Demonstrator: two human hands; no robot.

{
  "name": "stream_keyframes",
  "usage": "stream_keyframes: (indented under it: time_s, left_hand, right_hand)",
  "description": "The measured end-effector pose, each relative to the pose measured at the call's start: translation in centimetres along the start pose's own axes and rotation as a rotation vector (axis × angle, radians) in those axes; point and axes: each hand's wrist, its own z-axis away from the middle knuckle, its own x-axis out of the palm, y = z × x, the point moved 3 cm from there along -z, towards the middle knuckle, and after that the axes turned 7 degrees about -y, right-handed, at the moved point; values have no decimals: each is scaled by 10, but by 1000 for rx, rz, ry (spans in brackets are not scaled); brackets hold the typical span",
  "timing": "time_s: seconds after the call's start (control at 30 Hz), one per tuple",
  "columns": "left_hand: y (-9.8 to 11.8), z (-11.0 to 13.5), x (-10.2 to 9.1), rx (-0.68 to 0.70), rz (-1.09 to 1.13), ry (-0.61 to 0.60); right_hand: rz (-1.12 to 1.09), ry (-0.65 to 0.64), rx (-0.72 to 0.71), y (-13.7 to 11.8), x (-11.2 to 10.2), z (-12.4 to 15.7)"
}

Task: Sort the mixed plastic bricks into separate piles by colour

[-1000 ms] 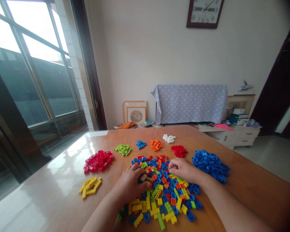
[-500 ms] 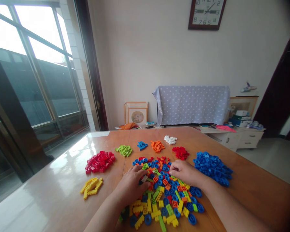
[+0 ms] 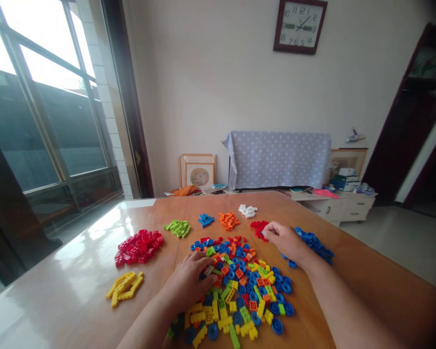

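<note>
My left hand (image 3: pixel 192 277) rests on the left side of a mixed heap of toy building bricks (image 3: pixel 240 300), palm down. Its thumb and fingers are apart, and a pale brick (image 3: pixel 208 270) lies between them. My right hand (image 3: pixel 284 238) is at the right edge of a small pile of red bricks (image 3: pixel 257 228), thumb and fingertips pinched together. Whatever the pinch holds is too small to make out. Beyond that hand, a large pile of blue bricks (image 3: pixel 317 245) is partly hidden by the hand and wrist.
Around the heap lie crimson bricks (image 3: pixel 139 247), yellow bricks (image 3: pixel 125 286), lime green bricks (image 3: pixel 178 228), a few blue pieces (image 3: pixel 205 220), orange bricks (image 3: pixel 228 220) and white bricks (image 3: pixel 247 211). All sit on a glossy wooden table (image 3: pixel 76 286).
My right hand has moved from the mixed heap, away and to the right, to the small red pile. My left hand has stayed on the heap. The view has turned slightly right.
</note>
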Motion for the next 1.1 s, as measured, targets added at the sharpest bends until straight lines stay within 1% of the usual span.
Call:
stream_keyframes:
  time_s: [0.03, 0.1, 0.13, 0.2, 0.27, 0.37, 0.5, 0.63, 0.83, 1.0, 1.1]
  left_hand:
    - [0, 0, 0, 2, 3, -1]
    - [0, 1, -1, 9, 13, -1]
    - [1, 1, -1, 13, 18, 1]
    - [0, 1, -1, 23, 21, 10]
    - [-1, 0, 0, 28, 17, 21]
    - [-4, -1, 2, 39, 15, 25]
    - [-3, -2, 2, 42, 8, 17]
    - [-1, -2, 0, 33, 3, 18]
    - [-1, -1, -1, 18, 6, -12]
    - [-1, 0, -1, 29, 9, -4]
    - [-1, 0, 0, 35, 13, 8]
  right_hand:
    - [10, 53, 42, 8, -14, 0]
    - [69, 190, 185, 29, -40, 3]
    - [97, 234, 231, 39, -51, 4]
    - [153, 275, 293, 57, -65, 6]
    - [224, 286, 330, 69, -72, 7]
    - [336, 283, 353, 75, -72, 6]
    - [467, 286, 383, 74, -68, 6]
    - [553, 279, 411, 73, -67, 6]
    - [607, 256, 422, 72, -64, 7]
    - [616, 273, 415, 67, -64, 8]
    - [608, 287, 392, 60, -63, 7]
